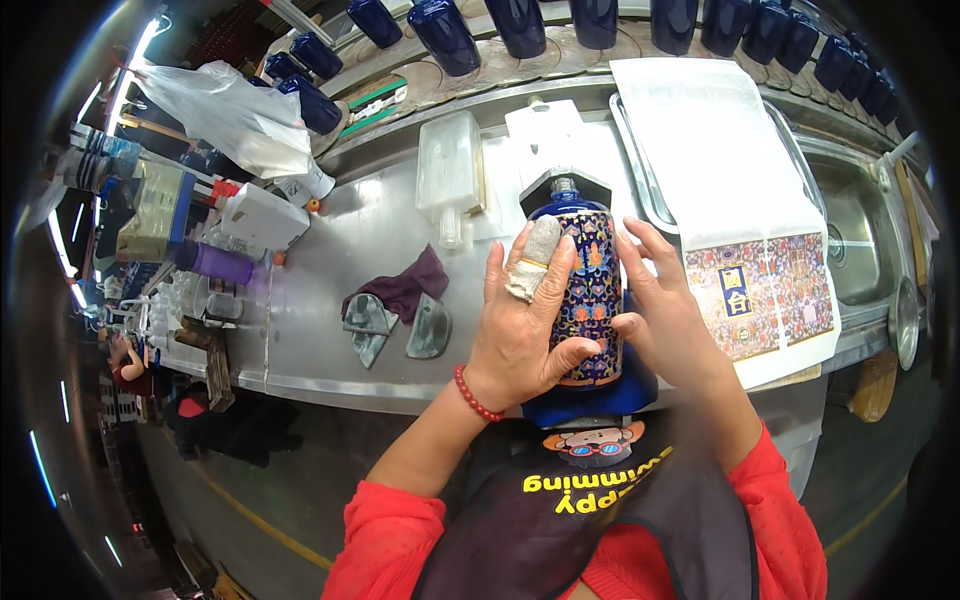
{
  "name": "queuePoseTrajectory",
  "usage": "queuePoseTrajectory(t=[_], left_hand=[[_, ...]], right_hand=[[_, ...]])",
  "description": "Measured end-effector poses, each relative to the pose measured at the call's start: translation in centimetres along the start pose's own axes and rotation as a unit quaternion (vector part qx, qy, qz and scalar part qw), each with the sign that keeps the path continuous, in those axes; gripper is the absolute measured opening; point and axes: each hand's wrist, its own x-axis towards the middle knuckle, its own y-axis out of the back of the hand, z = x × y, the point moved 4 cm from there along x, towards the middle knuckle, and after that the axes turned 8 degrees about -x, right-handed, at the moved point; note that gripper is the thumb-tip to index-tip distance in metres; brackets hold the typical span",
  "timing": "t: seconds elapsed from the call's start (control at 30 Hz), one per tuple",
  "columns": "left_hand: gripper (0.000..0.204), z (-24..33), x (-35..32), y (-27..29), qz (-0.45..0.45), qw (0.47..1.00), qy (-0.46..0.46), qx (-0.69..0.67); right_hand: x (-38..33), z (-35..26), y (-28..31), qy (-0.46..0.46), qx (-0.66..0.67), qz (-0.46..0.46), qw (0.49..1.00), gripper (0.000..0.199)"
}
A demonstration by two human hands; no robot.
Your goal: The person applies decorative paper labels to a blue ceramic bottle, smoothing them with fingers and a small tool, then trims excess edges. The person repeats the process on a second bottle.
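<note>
A dark blue glass bottle [588, 330] with a colourful patterned wrap on its side lies in front of me, its neck pointing away. Its neck end rests by a dark angular holder [597, 190], and blue cloth or padding [640, 388] shows under its near end. My left hand [525, 325] lies on the bottle's left part with fingers stretched and apart; one finger wears a pale cloth sleeve [538, 258] held by a band. At the bottle's right edge is my right hand [665, 305], fingers spread; whether all its fingertips touch the glass is hard to tell.
Right of the bottle, white paper and printed pattern sheets [757, 290] partly cover a metal tray [640, 165], near a sink [850, 230]. On the left lie a purple cloth [415, 285], dark greenish scraper-like pieces [430, 328] and a clear bottle [450, 170]. Blue bottles [443, 38] line a conveyor behind.
</note>
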Motion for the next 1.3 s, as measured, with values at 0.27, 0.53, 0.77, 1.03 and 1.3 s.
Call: queuePoseTrajectory(t=[0.27,0.53,0.77,1.03,1.3], left_hand=[[0.101,0.4,1.3,0.3,-0.005,1.000,0.006,0.004],[0.105,0.2,1.7,0.1,-0.018,0.999,0.033,0.031],[0.106,0.7,2.4,-0.2,-0.014,0.998,0.041,0.040],[0.094,0.1,1.1,0.2,-0.015,0.998,0.056,-0.006],[0.101,0.1,1.1,-0.8,-0.025,0.997,0.073,0.010]], right_hand=[[0.9,0.1,-0.5,0.005,0.019,-0.005,1.000,0.073],[0.9,0.2,-0.6,0.010,0.012,-0.008,1.000,0.072],[0.9,0.3,-0.8,0.000,0.034,-0.006,0.999,0.071],[0.8,0.2,-0.6,-0.006,0.055,-0.016,0.998,0.073],[0.7,0.1,-0.8,-0.012,0.053,-0.021,0.998,0.074]])
